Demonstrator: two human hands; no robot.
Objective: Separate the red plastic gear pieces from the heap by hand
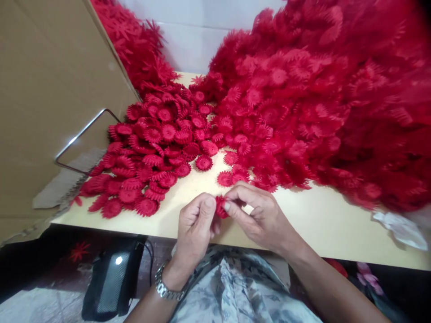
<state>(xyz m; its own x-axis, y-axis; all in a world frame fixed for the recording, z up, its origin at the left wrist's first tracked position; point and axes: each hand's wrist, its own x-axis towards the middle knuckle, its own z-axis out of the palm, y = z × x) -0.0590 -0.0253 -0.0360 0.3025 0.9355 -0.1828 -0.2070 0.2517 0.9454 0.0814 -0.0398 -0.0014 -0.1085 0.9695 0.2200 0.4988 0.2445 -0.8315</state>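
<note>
Between my two hands, just above the table's front edge, is a small red fabric flower piece [221, 207] with a fringed rim. My left hand [198, 222] grips its left side between thumb and curled fingers. From the right, the thumb and forefinger of my right hand [257, 213] pinch the same piece. Its lower part is partly hidden by the fingers. Beyond my hands lie a few loose red discs [225, 178]. A heap of thicker, layered red flower pieces [158, 148] covers the table to the left.
A much larger pile of red petal pieces [303, 89] rises at the right and back. The cardboard box [50, 89] with a metal wire handle [81, 134] stands at the left. Crumpled white plastic [400, 229] lies on the cream table [336, 224]. Below is a black heater-like device [112, 282].
</note>
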